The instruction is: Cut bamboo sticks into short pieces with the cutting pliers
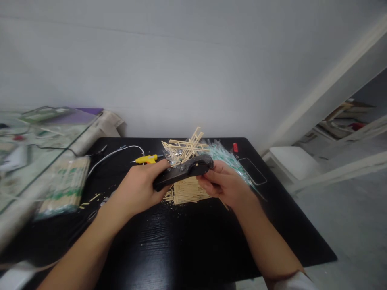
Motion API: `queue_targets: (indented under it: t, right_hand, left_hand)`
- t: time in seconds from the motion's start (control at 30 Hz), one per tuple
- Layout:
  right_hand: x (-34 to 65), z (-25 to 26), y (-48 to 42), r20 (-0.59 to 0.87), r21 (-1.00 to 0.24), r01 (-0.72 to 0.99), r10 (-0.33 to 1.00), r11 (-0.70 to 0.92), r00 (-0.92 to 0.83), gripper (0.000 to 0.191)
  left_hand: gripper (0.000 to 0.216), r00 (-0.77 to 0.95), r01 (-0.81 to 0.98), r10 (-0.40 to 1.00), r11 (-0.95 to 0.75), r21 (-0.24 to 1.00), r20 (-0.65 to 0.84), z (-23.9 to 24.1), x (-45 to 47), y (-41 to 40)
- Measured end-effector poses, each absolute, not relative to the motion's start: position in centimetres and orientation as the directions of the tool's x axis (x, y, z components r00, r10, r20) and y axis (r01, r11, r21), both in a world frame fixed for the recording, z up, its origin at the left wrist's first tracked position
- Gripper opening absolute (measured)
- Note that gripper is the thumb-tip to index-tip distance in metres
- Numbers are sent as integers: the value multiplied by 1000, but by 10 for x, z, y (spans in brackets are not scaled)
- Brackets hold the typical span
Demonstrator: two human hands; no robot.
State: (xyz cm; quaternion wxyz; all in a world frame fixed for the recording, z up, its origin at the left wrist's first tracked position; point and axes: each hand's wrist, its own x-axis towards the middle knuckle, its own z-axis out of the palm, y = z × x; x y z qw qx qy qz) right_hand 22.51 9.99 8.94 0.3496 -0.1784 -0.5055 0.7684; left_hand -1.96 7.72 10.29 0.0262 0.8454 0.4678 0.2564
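Observation:
My left hand [137, 187] is closed round the handle of a black hand cutter [181, 170], which is held slantwise above the table. My right hand [226, 183] pinches a thin wooden stick [225, 206] at the cutter's jaw end; a length of it pokes out below my fingers. Just beneath the cutter lies a layer of short cut sticks [187, 191], with small chips around them. Behind it stands a lattice of sticks [192, 146] joined crosswise. The exact spot where stick and blade meet is hidden by my fingers.
A yellow glue gun [147, 159] with a white cord lies behind my left hand. Bagged sticks [65, 183] are on the left, plastic wrappers [225, 155] on the right. A phone [252, 170] and a red object [235, 148] lie near the right edge of the black table [181, 241].

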Motion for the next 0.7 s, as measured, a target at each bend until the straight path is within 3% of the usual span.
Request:
queue_targets:
  t: [0.13, 0.23, 0.47, 0.7]
  right_hand:
    - [225, 91, 100, 72, -922, -325, 730, -212, -680, 28]
    - [223, 92, 99, 103, -955, -283, 788, -93, -606, 28]
    - [209, 95, 88, 352, -935, -125, 917, 333, -188, 10]
    - [204, 93, 84, 426, -904, -16, 900, 427, -87, 9]
  left_hand:
    - [8, 427, 788, 813, -549, 278, 396, 103, -20, 78]
    - [11, 415, 802, 822, -533, 269, 391, 101, -22, 80]
    - [17, 352, 844, 850, -469, 260, 393, 100, -21, 80]
    - [19, 342, 834, 854, -468, 293, 392, 102, -17, 78]
